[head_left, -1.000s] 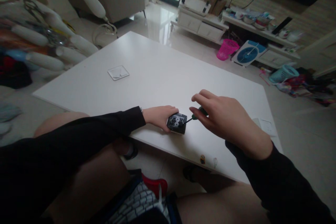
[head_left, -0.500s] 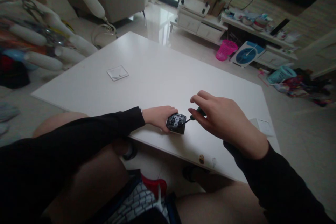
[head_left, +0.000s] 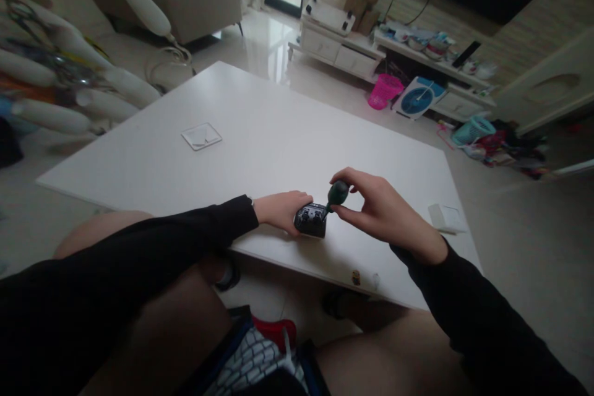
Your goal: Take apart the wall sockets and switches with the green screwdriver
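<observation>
A small black boxy device sits near the front edge of the white table. My left hand is closed around its left side and holds it down. My right hand pinches the dark green handle of a small screwdriver between thumb and fingers. The screwdriver stands nearly upright, its tip down on the top of the device.
A white square plate lies at the table's left middle and another white plate near its right edge. Two small bits cling to the front edge. A sofa, TV shelf, pink basket and a fan stand beyond.
My right hand has raised the screwdriver from a low slant to nearly upright over the device. The camera view shifted slightly. My left hand has kept its hold.
</observation>
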### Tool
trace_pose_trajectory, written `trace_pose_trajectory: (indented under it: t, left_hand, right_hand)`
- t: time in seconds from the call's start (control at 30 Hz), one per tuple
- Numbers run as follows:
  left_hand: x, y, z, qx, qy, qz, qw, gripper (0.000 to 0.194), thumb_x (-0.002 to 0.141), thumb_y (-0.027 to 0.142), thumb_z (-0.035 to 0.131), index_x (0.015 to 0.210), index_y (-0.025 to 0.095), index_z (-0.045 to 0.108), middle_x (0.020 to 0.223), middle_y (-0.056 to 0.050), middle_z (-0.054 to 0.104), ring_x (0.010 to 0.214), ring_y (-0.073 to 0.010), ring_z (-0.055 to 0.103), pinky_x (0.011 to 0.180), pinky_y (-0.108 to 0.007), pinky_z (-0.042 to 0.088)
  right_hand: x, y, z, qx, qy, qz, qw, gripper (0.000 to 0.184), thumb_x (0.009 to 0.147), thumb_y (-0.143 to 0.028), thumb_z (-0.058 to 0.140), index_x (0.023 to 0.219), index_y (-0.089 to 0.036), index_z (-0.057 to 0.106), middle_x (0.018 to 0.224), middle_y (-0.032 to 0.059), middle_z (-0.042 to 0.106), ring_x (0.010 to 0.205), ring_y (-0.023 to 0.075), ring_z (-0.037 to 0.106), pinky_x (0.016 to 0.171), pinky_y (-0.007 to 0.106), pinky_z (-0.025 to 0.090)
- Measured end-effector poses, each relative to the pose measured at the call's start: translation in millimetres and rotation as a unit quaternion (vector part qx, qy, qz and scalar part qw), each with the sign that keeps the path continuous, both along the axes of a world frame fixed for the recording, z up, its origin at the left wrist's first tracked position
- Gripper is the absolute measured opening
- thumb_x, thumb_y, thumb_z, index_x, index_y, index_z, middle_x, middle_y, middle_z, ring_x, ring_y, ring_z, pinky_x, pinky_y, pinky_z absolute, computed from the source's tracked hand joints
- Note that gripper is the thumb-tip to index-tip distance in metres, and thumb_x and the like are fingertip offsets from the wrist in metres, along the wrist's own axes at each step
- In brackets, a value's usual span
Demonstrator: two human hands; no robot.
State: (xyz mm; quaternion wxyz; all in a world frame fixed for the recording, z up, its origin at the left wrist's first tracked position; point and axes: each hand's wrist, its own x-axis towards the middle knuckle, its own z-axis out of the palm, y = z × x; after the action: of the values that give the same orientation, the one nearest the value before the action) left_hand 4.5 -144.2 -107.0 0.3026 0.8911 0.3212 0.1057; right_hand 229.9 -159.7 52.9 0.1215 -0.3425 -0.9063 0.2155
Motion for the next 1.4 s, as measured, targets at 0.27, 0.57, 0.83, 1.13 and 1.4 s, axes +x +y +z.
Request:
trace_pose_trajectory:
  t: [0.27,0.57,0.83,1.13,1.4]
  left_hand:
    - [6.9,-9.4,5.9,0.004,0.023,0.013,1.000,0.058,0.067,0.045,0.085,0.110,0.018,0.057,0.109,-0.011,0.066,0.101,-0.0295,0.061,0.089,-0.040,0.049]
    - [14.9,-27.3,15.0,0.063,0.023,-0.017,0.998,0.054,0.074,0.040,0.079,0.116,0.019,0.053,0.116,-0.012,0.062,0.104,-0.0296,0.058,0.089,-0.039,0.048]
    - [18.5,-37.2,17.3,0.079,0.024,-0.014,0.996,0.057,0.076,0.037,0.073,0.125,0.016,0.051,0.119,-0.014,0.061,0.107,-0.0302,0.056,0.093,-0.040,0.047]
    - [18.7,-46.7,23.5,0.100,0.025,-0.018,0.995,0.063,0.079,0.039,0.071,0.134,0.015,0.048,0.125,-0.016,0.060,0.111,-0.0325,0.055,0.097,-0.043,0.048]
    - [18.7,-47.2,23.7,0.119,0.001,-0.031,0.992,0.070,0.078,0.034,0.071,0.140,0.012,0.046,0.125,-0.017,0.060,0.110,-0.0318,0.055,0.098,-0.044,0.049]
  right_hand:
    - [42.5,-20.9,-16.5,-0.006,0.229,-0.196,0.954,0.033,0.090,-0.018,0.056,0.117,-0.029,0.042,0.103,0.0020,0.064,0.100,0.0233,0.072,0.089,0.043,0.055]
    - [63.6,-41.0,-70.4,0.022,0.025,-0.156,0.987,0.008,0.087,-0.015,0.058,0.089,-0.023,0.058,0.082,0.0010,0.062,0.074,0.0188,0.059,0.071,0.032,0.045]
    - [50.6,-47.7,-96.9,-0.031,-0.136,-0.064,0.988,0.010,0.094,-0.019,0.064,0.104,-0.019,0.066,0.098,0.0050,0.070,0.080,0.0181,0.064,0.071,0.028,0.041]
    - [39.0,-52.1,-106.4,-0.013,-0.203,-0.056,0.978,0.011,0.094,-0.015,0.058,0.102,-0.019,0.064,0.105,0.0069,0.074,0.083,0.0197,0.069,0.068,0.030,0.039]
    - [37.5,-50.7,-112.8,-0.026,-0.253,-0.060,0.965,0.014,0.096,-0.022,0.062,0.109,-0.018,0.062,0.110,0.0093,0.075,0.090,0.0224,0.071,0.072,0.030,0.043]
